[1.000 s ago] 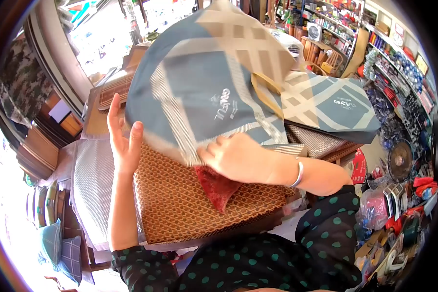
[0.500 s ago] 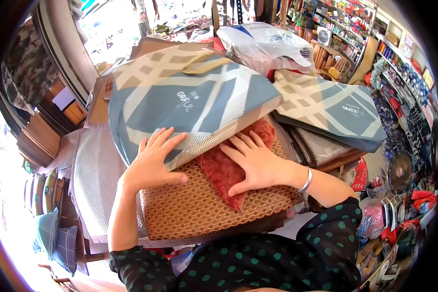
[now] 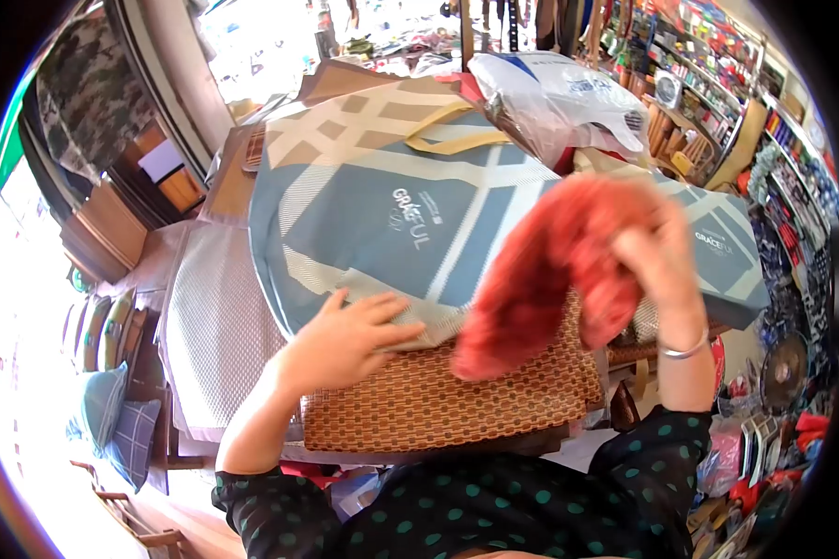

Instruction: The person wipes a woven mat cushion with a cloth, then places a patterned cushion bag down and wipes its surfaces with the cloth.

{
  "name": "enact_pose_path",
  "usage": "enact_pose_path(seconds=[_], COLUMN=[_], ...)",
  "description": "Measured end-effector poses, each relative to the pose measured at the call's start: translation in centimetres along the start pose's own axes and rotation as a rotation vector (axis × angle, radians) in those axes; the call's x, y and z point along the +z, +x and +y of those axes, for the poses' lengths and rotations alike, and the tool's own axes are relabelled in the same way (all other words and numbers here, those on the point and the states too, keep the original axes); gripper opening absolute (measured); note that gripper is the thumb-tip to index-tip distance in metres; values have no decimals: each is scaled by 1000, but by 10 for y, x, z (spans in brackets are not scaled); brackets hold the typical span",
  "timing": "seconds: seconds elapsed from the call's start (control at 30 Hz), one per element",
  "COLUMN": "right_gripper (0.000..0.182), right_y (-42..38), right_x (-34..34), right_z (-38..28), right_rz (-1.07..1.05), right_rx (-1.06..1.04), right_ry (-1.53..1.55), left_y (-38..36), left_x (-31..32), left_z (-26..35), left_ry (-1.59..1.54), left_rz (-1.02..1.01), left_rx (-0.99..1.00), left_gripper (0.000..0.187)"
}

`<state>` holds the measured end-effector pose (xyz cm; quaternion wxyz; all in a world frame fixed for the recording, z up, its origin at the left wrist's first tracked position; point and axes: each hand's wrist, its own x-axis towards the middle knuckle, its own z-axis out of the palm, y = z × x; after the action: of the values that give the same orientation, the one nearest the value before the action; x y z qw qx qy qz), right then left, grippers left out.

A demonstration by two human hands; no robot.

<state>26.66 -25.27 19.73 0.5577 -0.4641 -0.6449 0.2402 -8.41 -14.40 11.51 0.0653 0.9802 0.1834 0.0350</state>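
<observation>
Because the right hand (image 3: 660,265) is closed on the red cloth (image 3: 531,279) at four o'clock of the large bag (image 3: 345,219), its loose end might drag this bag crooked, if the left hand (image 3: 338,347), fingers apart at six o'clock, presses too lightly.

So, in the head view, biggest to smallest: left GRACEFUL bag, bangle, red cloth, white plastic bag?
1. Left GRACEFUL bag
2. Red cloth and white plastic bag: unsure, cloth is nearer the camera
3. Bangle
</observation>
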Motion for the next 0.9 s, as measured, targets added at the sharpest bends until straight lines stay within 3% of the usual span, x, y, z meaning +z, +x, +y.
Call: enact_pose_path(seconds=[0.03, 0.13, 0.2, 0.27, 0.3, 0.33, 0.37, 0.4, 0.47, 0.53, 0.67, 0.73, 0.8, 0.83, 0.9], right_gripper=[32, 30, 33, 38, 63, 68, 69, 61, 56, 50, 41, 45, 43, 39, 35], right_y=[10, 47, 55, 59, 57, 49, 33, 8, 18, 46, 111, 121, 120, 114, 81], right_x=[-6, -6, 33, 61, 83, 111, 134, 152, 152, 143, 90, 69, 77, 90, 133], right_z=[3, -18, -12, 3, 23, 45, 76, 96, 107, 123, 166, 184, 172, 165, 120], right_rz=[179, 330, 143, -158, -394, -519, -709, -717, -738, -721, -522, -364, -421, -495, -656], right_rx=[-128, -286, -348, -564, -563, -617, -500, -566, -633, -550, -198, -201, -213, -34, -355], right_ry=[11, -269, -30, -597, -697, -654, -535, -685, -685, -729, -1050, -1108, -1022, -610, -513], left_y=[0, -1, -7, -11, -12, -14, -16, -18, -20, -29, -42, -43, -39, -35, -31], left_x=[1, 0, 1, 3, 2, 3, 4, 6, 8, 11, 9, 12, 18, 13, 23], left_z=[9, 26, 34, 41, 44, 44, 44, 45, 45, 41, 41, 39, 36, 41, 31], left_ry=[47, -1, 10, 45, 37, 35, 29, 24, 14, 61, 194, 197, -40, 32, 15], left_rz=[-3, -54, -30, -9, -20, -20, -59, -100, -97, 48, 83, 156, 351, 431, 415], left_rx=[26, 96, 128, 209, 215, 206, 194, 184, 168, 149, 62, 47, -37, -94, -109], left_gripper=[49, 49, 47, 46, 45, 45, 44, 44, 43, 42, 40, 41, 45, 45, 43])
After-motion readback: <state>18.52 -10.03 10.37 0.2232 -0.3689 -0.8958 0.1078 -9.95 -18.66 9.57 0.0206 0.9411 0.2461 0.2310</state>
